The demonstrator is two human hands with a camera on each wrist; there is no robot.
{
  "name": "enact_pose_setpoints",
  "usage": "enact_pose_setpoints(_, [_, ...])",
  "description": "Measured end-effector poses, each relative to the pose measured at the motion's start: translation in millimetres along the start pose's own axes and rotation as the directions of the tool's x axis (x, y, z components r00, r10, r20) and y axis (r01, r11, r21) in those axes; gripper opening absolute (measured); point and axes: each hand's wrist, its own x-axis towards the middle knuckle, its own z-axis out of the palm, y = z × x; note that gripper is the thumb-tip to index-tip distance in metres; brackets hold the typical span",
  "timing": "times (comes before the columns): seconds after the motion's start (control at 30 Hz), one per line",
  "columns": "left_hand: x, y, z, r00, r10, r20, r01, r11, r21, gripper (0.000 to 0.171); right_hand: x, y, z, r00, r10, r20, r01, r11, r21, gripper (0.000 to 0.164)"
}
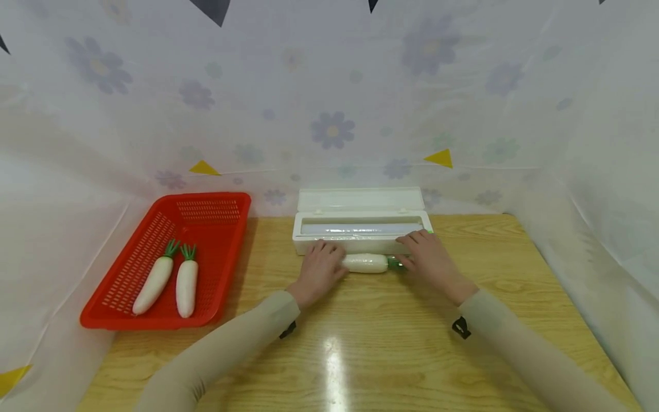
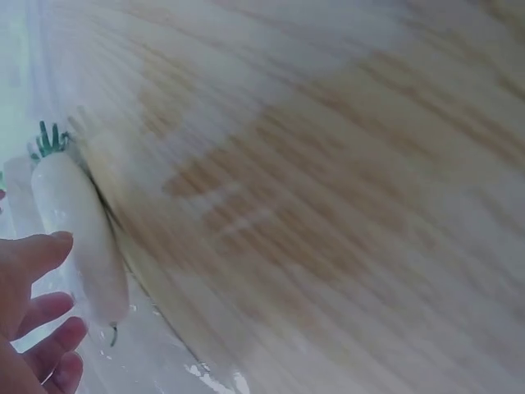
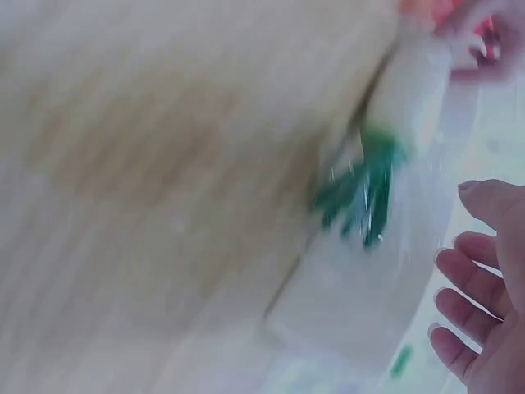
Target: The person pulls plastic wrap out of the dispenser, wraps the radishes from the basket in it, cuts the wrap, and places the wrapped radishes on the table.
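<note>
A white radish (image 1: 365, 263) with green leaves lies lengthwise along the front of a white cling film box (image 1: 370, 247); clear film with glints covers it. My left hand (image 1: 320, 272) is at the radish's root end, its fingers loosely bent. In the left wrist view the thumb overlaps the white radish (image 2: 78, 222), and whether it touches cannot be told. My right hand (image 1: 432, 260) hovers by the leaf end and the box's right corner. The right wrist view shows that hand's fingers (image 3: 472, 287) spread loosely, apart from the green leaves (image 3: 365, 189).
The box's lid (image 1: 360, 199) stands raised against the flowered curtain (image 1: 332, 130), with a film roll (image 1: 360, 228) inside. At the left, a red basket (image 1: 233, 252) holds two more radishes (image 1: 186, 286). All stand on a wood-grain table (image 1: 401, 349).
</note>
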Motion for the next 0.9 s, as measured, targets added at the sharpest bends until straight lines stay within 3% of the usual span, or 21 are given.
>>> enact_pose_setpoints(0.23, [9.4, 9.2, -5.8, 0.999, 0.027, 0.016, -0.028, 0.999, 0.024, 0.026, -7.4, 33.5, -16.5, 0.985, 0.15, -0.083, -0.142, 0.986, 0.091, 0.042])
enact_pose_setpoints(0.4, [25.4, 25.8, -13.1, 0.997, 0.07, 0.031, -0.071, 0.997, 0.015, 0.028, -13.6, 50.3, -12.1, 0.974, 0.178, -0.142, -0.162, 0.979, 0.122, 0.058])
enact_pose_setpoints(0.63, [56.9, 52.7, -13.4, 0.993, 0.109, 0.034, -0.109, 0.994, 0.005, 0.03, -18.2, 60.4, -0.1, 0.963, 0.267, -0.029, -0.256, 0.946, 0.199, 0.08])
enact_pose_setpoints(0.9, [94.6, 77.8, -8.6, 0.992, 0.11, 0.059, -0.106, 0.992, -0.073, 0.031, -22.3, 64.6, 10.7, 0.955, 0.297, -0.029, -0.28, 0.925, 0.259, 0.075])
